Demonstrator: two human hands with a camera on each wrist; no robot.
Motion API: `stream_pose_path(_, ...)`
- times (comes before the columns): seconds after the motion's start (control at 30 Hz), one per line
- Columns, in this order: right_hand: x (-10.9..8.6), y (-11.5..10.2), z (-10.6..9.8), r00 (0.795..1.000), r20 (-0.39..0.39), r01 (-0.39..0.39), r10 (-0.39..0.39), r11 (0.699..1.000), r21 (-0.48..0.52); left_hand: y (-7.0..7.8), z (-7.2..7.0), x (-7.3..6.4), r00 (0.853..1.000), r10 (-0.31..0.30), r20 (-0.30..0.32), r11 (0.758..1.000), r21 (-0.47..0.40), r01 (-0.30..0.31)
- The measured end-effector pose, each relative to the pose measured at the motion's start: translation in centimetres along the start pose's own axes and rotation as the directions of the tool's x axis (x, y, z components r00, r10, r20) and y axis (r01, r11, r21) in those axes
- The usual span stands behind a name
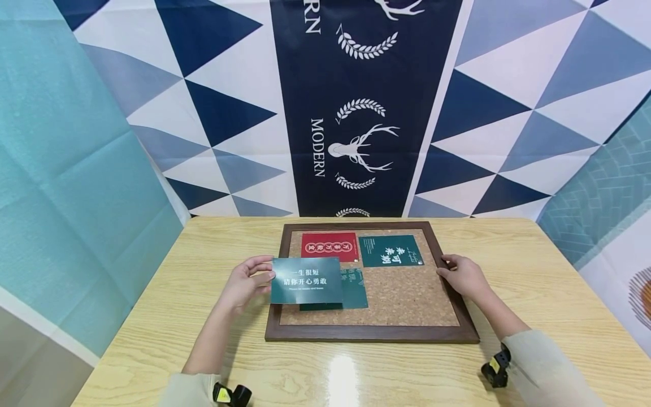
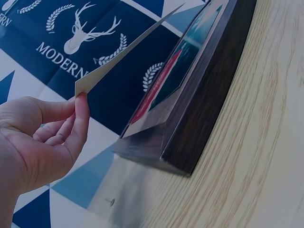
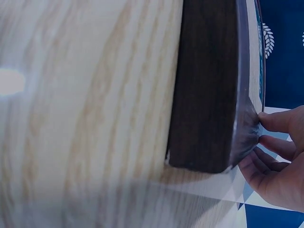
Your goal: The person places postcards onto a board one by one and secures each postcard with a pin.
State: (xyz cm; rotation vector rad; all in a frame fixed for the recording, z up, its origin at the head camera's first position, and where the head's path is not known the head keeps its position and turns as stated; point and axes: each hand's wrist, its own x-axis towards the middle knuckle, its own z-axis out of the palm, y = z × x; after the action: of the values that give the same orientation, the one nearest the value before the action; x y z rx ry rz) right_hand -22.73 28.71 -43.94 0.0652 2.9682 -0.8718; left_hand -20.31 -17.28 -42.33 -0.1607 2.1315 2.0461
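My left hand (image 1: 249, 281) pinches a teal postcard (image 1: 306, 281) with white writing by its left edge, thumb against fingers. The postcard is raised over the lower left of a framed cork board (image 1: 407, 297). In the left wrist view the postcard (image 2: 123, 52) shows nearly edge-on. Beneath it on the cork lies another green card (image 1: 356, 291), partly covered. A red card (image 1: 329, 247) and a dark green card (image 1: 390, 251) are side by side along the board's top. My right hand (image 1: 463, 275) grips the board's right frame edge, thumb and fingertips at the dark wood (image 3: 204, 85).
The board lies on a light wooden table (image 1: 396, 373). A small pin (image 2: 110, 202) rests on the table to the board's left. Behind the table hangs a patterned cloth (image 1: 229, 113) with triangles and a deer head.
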Motion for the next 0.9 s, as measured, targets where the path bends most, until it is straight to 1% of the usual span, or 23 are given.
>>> stream_pose_path(0.13,0.0,0.0,0.1,1.0,0.001,-0.007,0.007,1.0,0.003,-0.1,0.7,0.2,1.0,-0.001,0.007,1.0,-0.018,0.001)
stream_pose_path(0.3,0.0,0.0,0.1,1.0,0.0,-0.01,0.01,1.0,0.002,-0.2,1.4,0.5,1.0,0.013,0.017,1.0,-0.018,-0.013)
stream_pose_path(0.53,0.0,0.0,0.0,1.0,-0.004,0.004,-0.004,1.0,0.0,-0.3,2.5,0.8,1.0,0.016,0.007,1.0,-0.024,-0.016)
stream_pose_path(0.73,0.1,0.0,0.1,1.0,-0.004,-0.005,0.005,1.0,-0.001,-0.4,3.4,0.9,1.0,0.012,0.016,0.999,-0.033,-0.011)
stream_pose_path(0.9,0.1,0.1,0.0,1.0,-0.002,-0.009,0.009,1.0,-0.001,-0.4,4.4,1.2,0.999,0.024,0.028,0.999,-0.043,-0.023)
